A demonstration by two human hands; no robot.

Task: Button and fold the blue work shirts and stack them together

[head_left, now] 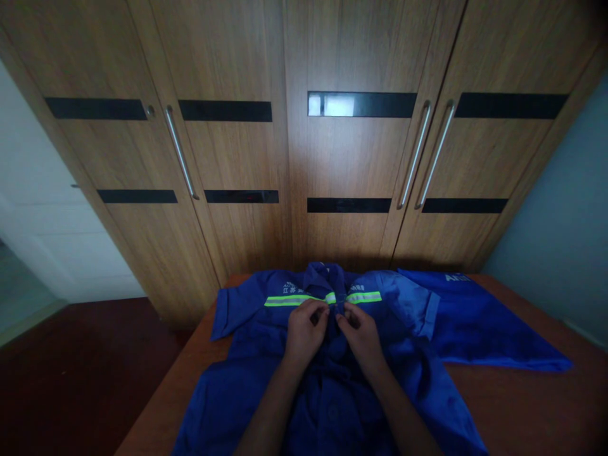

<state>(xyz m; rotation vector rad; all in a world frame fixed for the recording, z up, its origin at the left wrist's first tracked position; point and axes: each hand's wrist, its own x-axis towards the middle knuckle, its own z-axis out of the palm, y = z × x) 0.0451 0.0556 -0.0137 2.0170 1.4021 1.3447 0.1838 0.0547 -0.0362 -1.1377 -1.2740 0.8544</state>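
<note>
A dark blue short-sleeved work shirt (pixel 256 335) lies spread out, its collar toward the cupboard, with a yellow-green and silver reflective stripe (pixel 289 300) across the chest and pale lettering above it. At the shirt's front opening, just below the collar, my left hand (pixel 306 326) pinches the fabric edge at the stripe. Close beside it on the right, my right hand (pixel 360 329) has its thumb and forefinger closed on the other front edge. A small gap separates the two hands. Whatever small fastening may be between the fingertips is too small to tell.
Another blue cloth (pixel 494 329) with pale lettering lies on the reddish-brown table (pixel 522 405) to the right, partly under the shirt's sleeve. A wooden cupboard (pixel 237 158) with metal handles stands behind the table. A white door (pixel 61 221) is at the left, above dark red floor.
</note>
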